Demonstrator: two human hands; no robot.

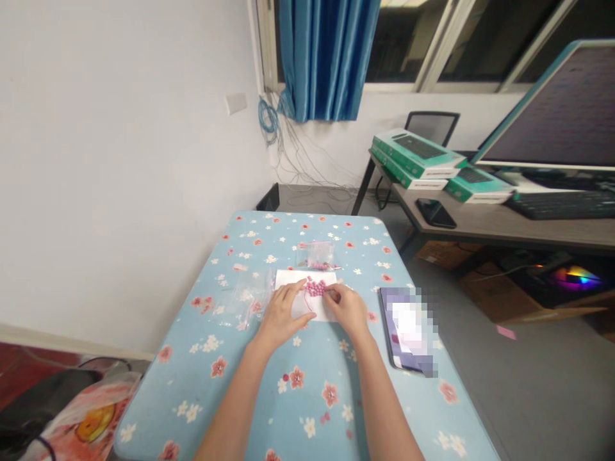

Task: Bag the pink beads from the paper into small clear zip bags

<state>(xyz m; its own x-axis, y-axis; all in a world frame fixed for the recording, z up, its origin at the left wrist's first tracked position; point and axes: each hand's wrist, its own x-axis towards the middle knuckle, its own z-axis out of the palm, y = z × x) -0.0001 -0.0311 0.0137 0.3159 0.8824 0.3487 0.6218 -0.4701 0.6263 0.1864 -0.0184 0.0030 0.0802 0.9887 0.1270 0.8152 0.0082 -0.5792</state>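
Observation:
A pile of small pink beads (pixel 316 287) lies on a white sheet of paper (pixel 284 276) on the table. My left hand (pixel 282 317) rests at the sheet's left side, thumb and fingers spread apart around a thin red string (pixel 307 299). Its fingertips reach the left edge of the bead pile. On the other side, my right hand (pixel 346 308) has its thumb and index finger pinched together at the beads' right edge. Whatever sits between those fingertips is too small to make out.
Clear plastic bags (pixel 247 298) lie left of the sheet. Behind it is a small bag (pixel 320 253) with pink pieces. A tablet (pixel 406 330) lies at the table's right edge. A desk (pixel 485 227) with green keyboard boxes (pixel 413 153) stands to the right.

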